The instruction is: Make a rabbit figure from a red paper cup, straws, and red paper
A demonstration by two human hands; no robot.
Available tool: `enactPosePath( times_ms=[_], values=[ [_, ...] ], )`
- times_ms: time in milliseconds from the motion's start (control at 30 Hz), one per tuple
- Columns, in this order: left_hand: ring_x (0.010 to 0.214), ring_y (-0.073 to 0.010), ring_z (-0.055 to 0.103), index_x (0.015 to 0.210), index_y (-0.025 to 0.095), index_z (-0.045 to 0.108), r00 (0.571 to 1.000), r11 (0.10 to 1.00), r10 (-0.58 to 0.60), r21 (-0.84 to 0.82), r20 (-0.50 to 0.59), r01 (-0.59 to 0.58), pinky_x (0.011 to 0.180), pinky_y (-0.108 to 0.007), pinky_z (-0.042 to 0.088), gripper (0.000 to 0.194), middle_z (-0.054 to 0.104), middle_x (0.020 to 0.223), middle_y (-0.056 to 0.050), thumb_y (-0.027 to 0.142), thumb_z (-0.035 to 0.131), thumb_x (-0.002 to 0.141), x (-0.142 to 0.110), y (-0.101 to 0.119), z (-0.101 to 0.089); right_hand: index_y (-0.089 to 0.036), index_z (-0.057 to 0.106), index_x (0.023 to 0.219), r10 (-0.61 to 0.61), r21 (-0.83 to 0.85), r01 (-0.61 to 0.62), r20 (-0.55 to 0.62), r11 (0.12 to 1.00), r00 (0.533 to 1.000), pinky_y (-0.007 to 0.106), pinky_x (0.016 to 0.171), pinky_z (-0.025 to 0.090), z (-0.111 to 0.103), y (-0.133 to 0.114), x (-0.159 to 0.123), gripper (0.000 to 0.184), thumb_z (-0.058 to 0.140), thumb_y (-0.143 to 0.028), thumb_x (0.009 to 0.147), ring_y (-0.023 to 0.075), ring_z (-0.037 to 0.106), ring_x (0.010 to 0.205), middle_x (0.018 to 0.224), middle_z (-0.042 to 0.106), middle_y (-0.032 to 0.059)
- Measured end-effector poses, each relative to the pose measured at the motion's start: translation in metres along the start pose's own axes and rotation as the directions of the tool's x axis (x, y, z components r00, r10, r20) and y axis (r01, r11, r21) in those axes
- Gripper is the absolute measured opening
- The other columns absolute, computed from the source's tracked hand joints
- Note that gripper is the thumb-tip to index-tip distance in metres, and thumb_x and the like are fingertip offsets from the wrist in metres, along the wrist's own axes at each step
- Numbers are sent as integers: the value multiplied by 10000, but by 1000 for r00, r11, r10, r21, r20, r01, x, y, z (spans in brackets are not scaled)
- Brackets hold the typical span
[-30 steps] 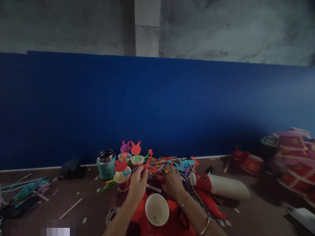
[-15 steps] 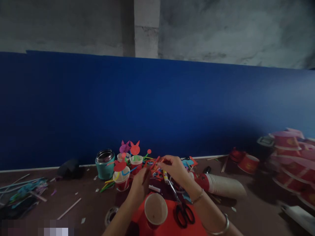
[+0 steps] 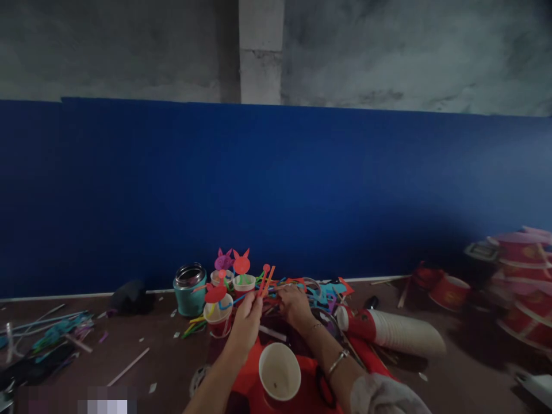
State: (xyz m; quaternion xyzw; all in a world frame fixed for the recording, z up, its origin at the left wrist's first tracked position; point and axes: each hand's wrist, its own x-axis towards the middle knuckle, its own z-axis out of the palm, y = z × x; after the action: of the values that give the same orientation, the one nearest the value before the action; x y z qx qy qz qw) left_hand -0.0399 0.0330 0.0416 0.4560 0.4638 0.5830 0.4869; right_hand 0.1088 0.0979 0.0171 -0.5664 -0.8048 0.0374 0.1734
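Observation:
My left hand [image 3: 246, 316] is closed on two thin orange strips [image 3: 268, 280] that stick up past its fingers. My right hand [image 3: 296, 307] is bent down into a pile of coloured scraps and strips [image 3: 328, 290]; its fingers are curled, and what they pinch is hidden. Below both hands, a white-lined paper cup [image 3: 279, 371] stands on a red sheet [image 3: 248, 379]. Scissors [image 3: 324, 386] with black handles lie partly under my right forearm. Left of my left hand stand paper cups [image 3: 218, 319] with red and purple animal cut-outs [image 3: 241, 263].
A teal wide-mouthed flask [image 3: 190, 293] stands behind the cups on the left. To the right lies a long stack of paper cups [image 3: 401, 330]. More red cups [image 3: 526, 276] are piled at far right. A blue panel [image 3: 276, 190] rises behind the table [image 3: 142, 339].
My right hand has moved down into the scrap pile, away from my left hand. The orange strips now stand upright in my left hand. The view has shifted slightly.

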Motion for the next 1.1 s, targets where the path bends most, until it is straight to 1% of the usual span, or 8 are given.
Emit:
enactPosePath(
  times_ms=[167, 300, 433, 567, 667, 767, 933, 1100],
  values=[
    [416, -36, 322, 788, 173, 532, 994, 991, -89, -94, 62, 95, 388, -160, 201, 416, 505, 587, 59, 549, 642, 647, -2, 4, 4, -201, 710, 944, 55, 154, -47, -47, 987, 997, 361, 953, 339, -4, 9, -3, 268, 511, -128, 780, 240, 615, 994, 996, 728, 97],
    [392, -37, 334, 822, 173, 527, 993, 991, -100, -82, 69, 106, 367, -154, 194, 424, 514, 562, 58, 547, 623, 648, -2, 5, 3, -198, 720, 930, 185, 380, -138, -88, 914, 979, 275, 729, 452, -2, 16, -11, 297, 489, -138, 752, 197, 663, 756, 814, 745, 56],
    [395, -48, 368, 769, 184, 500, 995, 995, -83, -42, 59, 86, 354, -165, 246, 415, 526, 584, 47, 560, 609, 632, 0, 5, 1, -152, 724, 893, 321, 642, -167, -131, 748, 938, 255, 515, 440, -3, 19, -18, 331, 436, -286, 800, 177, 612, 544, 637, 699, 32],
    [396, -54, 391, 793, 189, 501, 999, 998, -41, 44, 35, 40, 357, -179, 266, 396, 582, 650, 24, 554, 570, 656, 5, 2, -3, -134, 704, 813, 462, 820, -110, -201, 561, 864, 283, 600, 484, -18, 23, -24, 410, 519, -494, 746, 214, 641, 695, 758, 715, 79],
    [376, -75, 426, 769, 190, 521, 999, 989, -11, 149, 35, 6, 371, -202, 299, 312, 616, 636, 15, 487, 563, 683, 8, -3, -8, -167, 671, 775, 523, 889, -85, -185, 450, 832, 303, 627, 497, -33, 25, -28, 359, 654, -490, 620, 229, 650, 706, 708, 706, 61],
    [437, -145, 535, 707, 198, 542, 999, 965, 18, 261, 36, -26, 443, -252, 390, 190, 645, 622, -12, 385, 567, 690, 10, -8, -12, -180, 655, 809, 526, 929, -80, -132, 360, 840, 313, 643, 507, -43, 22, -33, 357, 709, -435, 565, 233, 668, 708, 694, 709, 50],
    [825, -258, 629, 766, 198, 607, 991, 922, 134, 367, -5, -123, 777, -338, 451, 138, 688, 793, -73, 313, 535, 739, 6, -4, -13, -160, 656, 779, 427, 958, -79, -49, 275, 903, 310, 592, 501, -42, 8, -34, 329, 714, -412, 576, 232, 664, 673, 687, 711, 69],
    [912, -244, 621, 932, 182, 620, 973, 958, 183, 198, 144, -209, 827, -316, 456, 247, 689, 918, -77, 369, 499, 828, -1, 6, -1, -177, 613, 725, 333, 961, -20, -76, 274, 940, 267, 594, 488, -47, -20, -30, 238, 727, -344, 600, 168, 620, 628, 653, 664, 14]
  ],
)
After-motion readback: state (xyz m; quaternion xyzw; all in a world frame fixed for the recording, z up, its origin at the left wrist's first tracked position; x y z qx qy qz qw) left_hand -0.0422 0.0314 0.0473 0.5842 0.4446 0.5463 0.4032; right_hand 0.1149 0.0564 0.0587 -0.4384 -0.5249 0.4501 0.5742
